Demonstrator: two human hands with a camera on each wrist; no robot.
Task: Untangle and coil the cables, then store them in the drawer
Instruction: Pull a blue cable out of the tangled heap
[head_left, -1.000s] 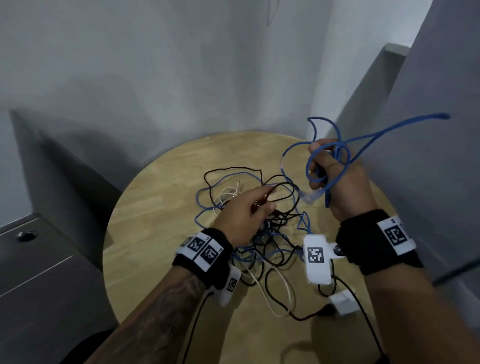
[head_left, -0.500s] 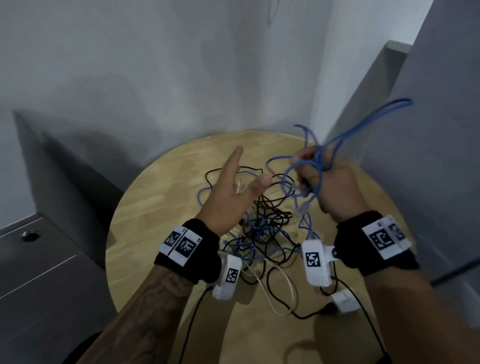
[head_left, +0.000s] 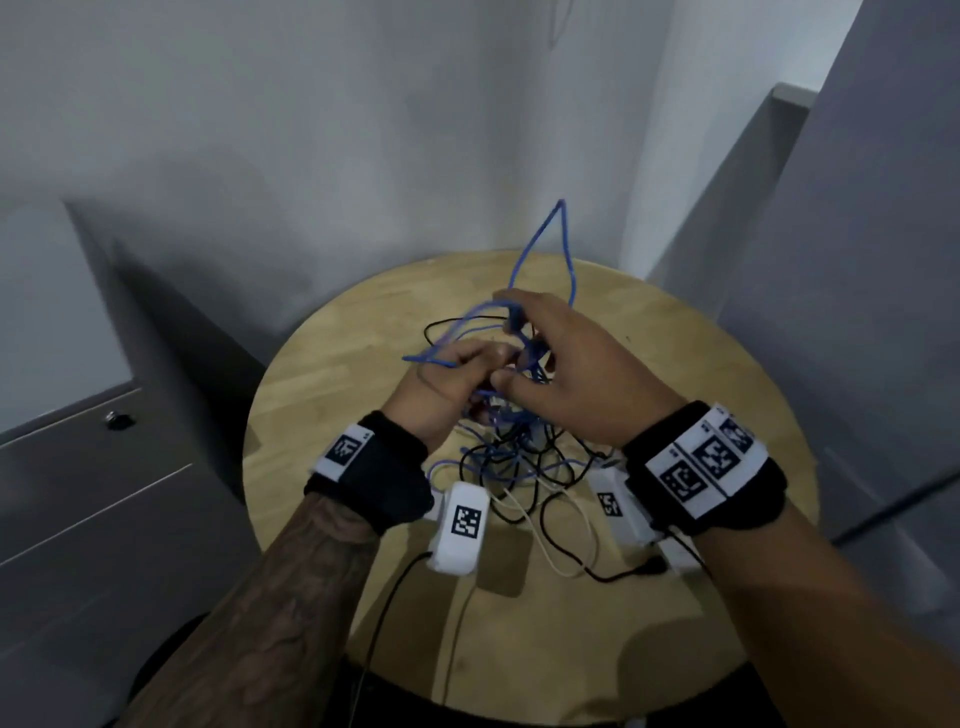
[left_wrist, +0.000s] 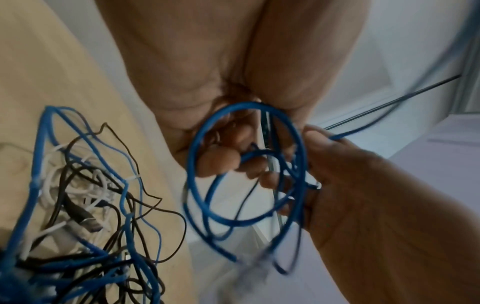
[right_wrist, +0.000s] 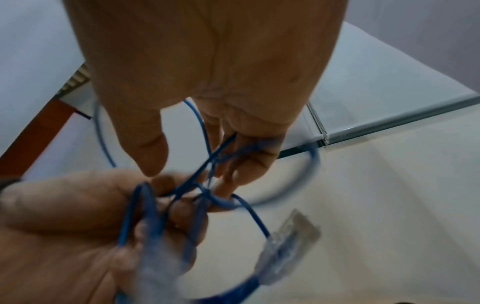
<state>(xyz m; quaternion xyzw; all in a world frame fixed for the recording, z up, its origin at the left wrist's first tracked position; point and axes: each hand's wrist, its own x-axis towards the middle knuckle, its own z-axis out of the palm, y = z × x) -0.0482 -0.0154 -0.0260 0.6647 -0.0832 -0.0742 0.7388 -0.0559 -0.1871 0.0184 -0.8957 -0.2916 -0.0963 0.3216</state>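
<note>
Above the round wooden table (head_left: 322, 415), both hands meet over a tangle of blue, black and white cables (head_left: 519, 462). My left hand (head_left: 478, 364) curls its fingers round loops of the blue cable (left_wrist: 244, 218). My right hand (head_left: 506, 340) hooks its fingers through the same blue cable (right_wrist: 207, 144), and one long loop (head_left: 550, 244) stands up behind it. In the right wrist view the cable's clear plug (right_wrist: 285, 232) hangs free below the left hand (right_wrist: 78, 216). The rest of the tangle (left_wrist: 78, 205) lies on the table.
A grey drawer cabinet (head_left: 93, 467) with a small round lock (head_left: 118, 420) stands left of the table, its drawers closed. Grey panels (head_left: 857, 312) rise close on the right. A white wall is behind. A black plug (head_left: 649, 566) lies near the table's front.
My left hand let go of the tangle, rose and took hold of the blue cable beside my right hand. The right hand moved left, and the long blue loop swung from the right to upright.
</note>
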